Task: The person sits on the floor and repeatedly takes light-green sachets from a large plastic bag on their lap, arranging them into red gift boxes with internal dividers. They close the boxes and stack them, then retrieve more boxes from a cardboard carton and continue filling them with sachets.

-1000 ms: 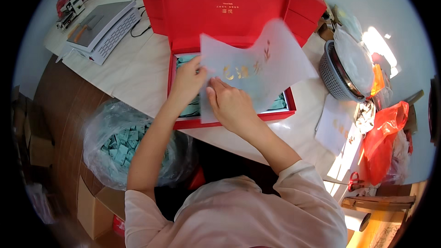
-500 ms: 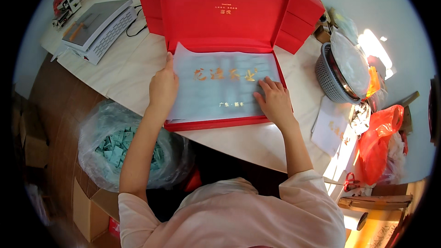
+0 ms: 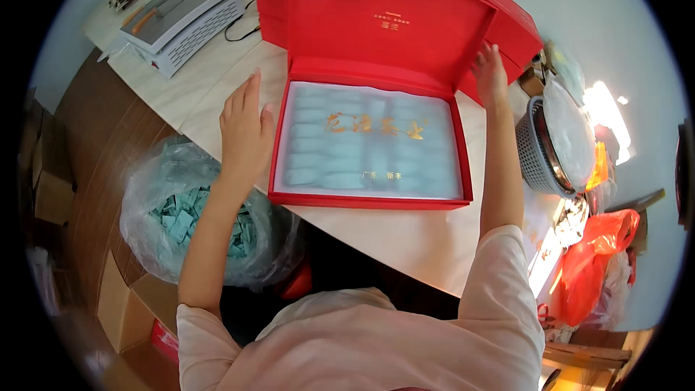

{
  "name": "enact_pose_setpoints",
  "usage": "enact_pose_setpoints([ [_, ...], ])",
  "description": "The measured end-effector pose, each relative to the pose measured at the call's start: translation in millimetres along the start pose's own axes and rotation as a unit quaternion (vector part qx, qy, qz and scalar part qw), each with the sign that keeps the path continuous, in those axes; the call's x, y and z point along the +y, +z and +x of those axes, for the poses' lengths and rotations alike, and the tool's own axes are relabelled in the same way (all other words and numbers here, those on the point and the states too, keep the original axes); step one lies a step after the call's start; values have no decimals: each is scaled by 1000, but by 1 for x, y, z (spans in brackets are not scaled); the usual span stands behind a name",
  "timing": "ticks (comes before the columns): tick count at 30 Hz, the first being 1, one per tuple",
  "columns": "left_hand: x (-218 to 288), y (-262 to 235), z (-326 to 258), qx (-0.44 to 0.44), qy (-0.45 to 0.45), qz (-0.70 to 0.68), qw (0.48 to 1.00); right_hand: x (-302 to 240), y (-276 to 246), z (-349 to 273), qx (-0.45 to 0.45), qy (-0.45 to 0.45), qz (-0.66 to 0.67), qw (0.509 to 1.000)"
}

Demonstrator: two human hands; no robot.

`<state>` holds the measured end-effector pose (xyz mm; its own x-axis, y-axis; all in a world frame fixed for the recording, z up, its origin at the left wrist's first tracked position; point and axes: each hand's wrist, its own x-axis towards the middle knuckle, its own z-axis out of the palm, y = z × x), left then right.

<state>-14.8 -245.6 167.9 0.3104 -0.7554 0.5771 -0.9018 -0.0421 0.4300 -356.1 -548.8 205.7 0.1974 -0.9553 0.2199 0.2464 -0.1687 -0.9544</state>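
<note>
A red gift box (image 3: 463, 166) stands on the table in front of me, its hinged lid (image 3: 391, 22) tilted up at the back. Inside it, a translucent sheet (image 3: 373, 152) with gold lettering lies flat over rows of pale green packets, blurred through the sheet. My left hand (image 3: 246, 127) is open just off the box's left side, thumb apart from the fingers, holding nothing. Up by the lid's right edge is my right hand (image 3: 492, 72), fingers stretched upward; it appears to be at the lid's edge, though I cannot tell whether it touches.
Stacked red boxes (image 3: 517, 29) stand behind the lid. A grey-white sealing machine (image 3: 181, 25) sits at the table's far left. Below left, a clear plastic bag (image 3: 148, 232) holds many small green packets. At right are a grey basket (image 3: 536, 152) and a red plastic bag (image 3: 590, 268).
Both hands have come off the sheet, which now lies flatter inside the box. My right hand has risen to the lid's right edge; my left has moved outward. The view has shifted.
</note>
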Motion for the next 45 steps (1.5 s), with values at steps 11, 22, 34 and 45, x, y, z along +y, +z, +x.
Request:
enact_pose_setpoints([
  [11, -23, -37, -21, -104, -264, -441, 852, -17, -47, -115, -74, 32, -68, 994],
  [22, 6, -13, -57, -242, -304, -509, 768, -3, -14, -215, -13, 294, -83, 952],
  [34, 39, -64, -161, -136, -457, -621, 622, 6, -15, -238, -69, 314, 12, 947],
  [45, 30, -62, -220, -88, -387, -644, 654, -6, -11, -256, -80, 377, 56, 921],
])
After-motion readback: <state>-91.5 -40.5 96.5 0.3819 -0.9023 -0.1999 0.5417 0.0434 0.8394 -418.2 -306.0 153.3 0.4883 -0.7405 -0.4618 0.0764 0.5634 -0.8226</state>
